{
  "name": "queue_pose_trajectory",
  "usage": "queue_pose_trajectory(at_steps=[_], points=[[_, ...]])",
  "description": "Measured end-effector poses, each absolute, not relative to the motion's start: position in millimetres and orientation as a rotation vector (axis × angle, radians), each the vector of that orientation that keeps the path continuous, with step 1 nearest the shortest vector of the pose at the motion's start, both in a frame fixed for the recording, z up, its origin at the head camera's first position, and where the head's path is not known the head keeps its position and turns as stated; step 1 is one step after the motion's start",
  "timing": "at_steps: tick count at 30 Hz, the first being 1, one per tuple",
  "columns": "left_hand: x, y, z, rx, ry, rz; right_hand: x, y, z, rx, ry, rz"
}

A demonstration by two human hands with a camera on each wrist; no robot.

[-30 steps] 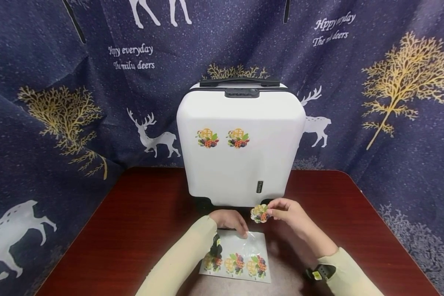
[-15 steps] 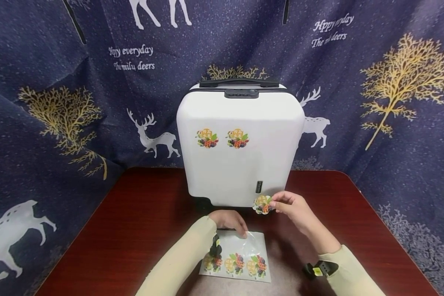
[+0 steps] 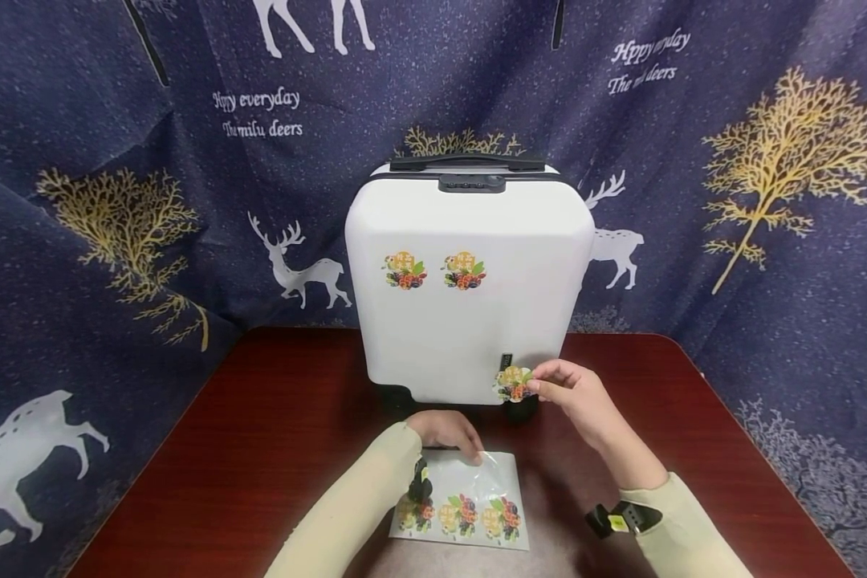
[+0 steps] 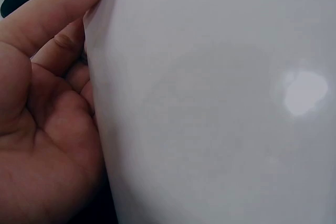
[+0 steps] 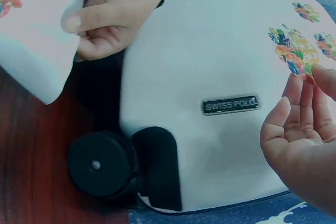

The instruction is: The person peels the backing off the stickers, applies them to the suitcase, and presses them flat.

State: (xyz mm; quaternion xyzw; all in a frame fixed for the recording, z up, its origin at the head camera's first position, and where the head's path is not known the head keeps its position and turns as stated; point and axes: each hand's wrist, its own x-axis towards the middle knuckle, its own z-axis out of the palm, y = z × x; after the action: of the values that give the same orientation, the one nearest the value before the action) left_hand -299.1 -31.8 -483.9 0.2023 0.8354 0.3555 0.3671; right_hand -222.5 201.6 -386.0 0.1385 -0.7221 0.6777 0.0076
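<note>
My right hand (image 3: 574,397) pinches a fruit sticker (image 3: 513,384) by its right edge, between thumb and fingertips. In the head view the sticker overlaps the lower right of the white suitcase (image 3: 433,337), just below its black nameplate (image 5: 231,105). Two matching stickers (image 3: 405,270) sit side by side on the upper left of the case. Low in front of the case, my left hand (image 3: 448,432) grips the top edge of a white sticker sheet (image 3: 477,482), thumb on its face and fingers behind. Several fruit stickers line the sheet's lower part.
The suitcase stands upright on a dark red table (image 3: 274,417), its black wheel (image 5: 100,163) showing in the right wrist view. A dark blue patterned cloth (image 3: 296,177) hangs behind and at both sides. Each wrist wears a black strap (image 3: 632,518).
My right hand has risen with the fruit sticker, from below the suitcase's bottom edge to in front of its lower right part. My left hand and the sheet have stayed in place.
</note>
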Motion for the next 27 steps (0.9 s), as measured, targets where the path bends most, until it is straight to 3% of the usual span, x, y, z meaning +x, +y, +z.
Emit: queue_pose_trajectory(at_steps=[27], points=[[-296, -32, -483, 0.486, 2.132, 0.936, -226, 196, -354, 0.379, -2.046, 2.171]])
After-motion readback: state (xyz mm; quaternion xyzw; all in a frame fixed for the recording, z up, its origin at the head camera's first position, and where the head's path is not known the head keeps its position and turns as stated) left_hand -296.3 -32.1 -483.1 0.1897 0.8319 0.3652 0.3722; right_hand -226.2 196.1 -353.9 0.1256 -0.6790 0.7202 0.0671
